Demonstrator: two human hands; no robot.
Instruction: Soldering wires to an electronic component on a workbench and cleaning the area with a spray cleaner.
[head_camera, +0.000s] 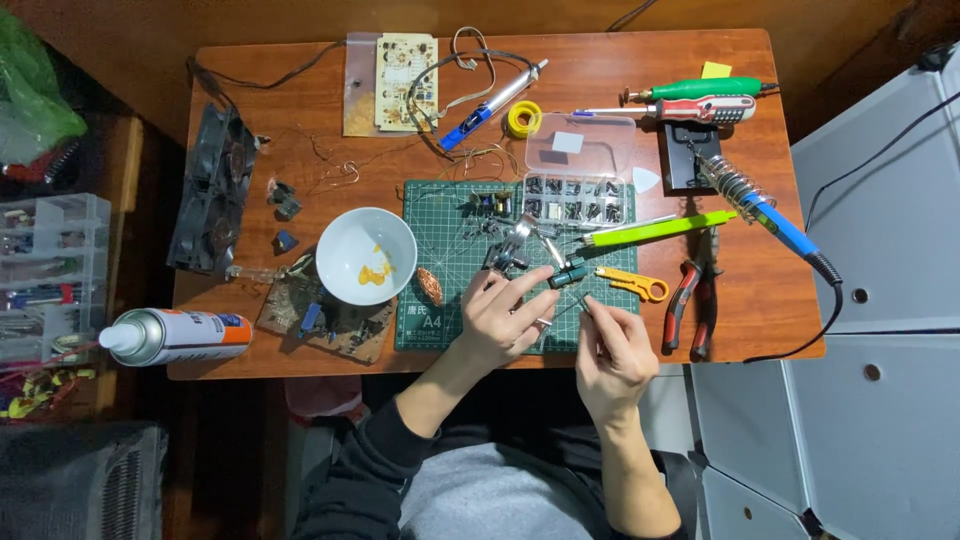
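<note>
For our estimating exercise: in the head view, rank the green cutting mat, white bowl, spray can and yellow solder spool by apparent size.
1. green cutting mat
2. spray can and white bowl: look alike in area, not ranked
3. yellow solder spool

A white ceramic bowl (366, 255) sits just left of the green gridded cutting mat (440, 320); a clear plastic compartment box (577, 183) lies at the mat's far right corner, red-handled pliers (688, 308) right of it, and what seems a small dark capacitor (566, 277) on it.
</note>
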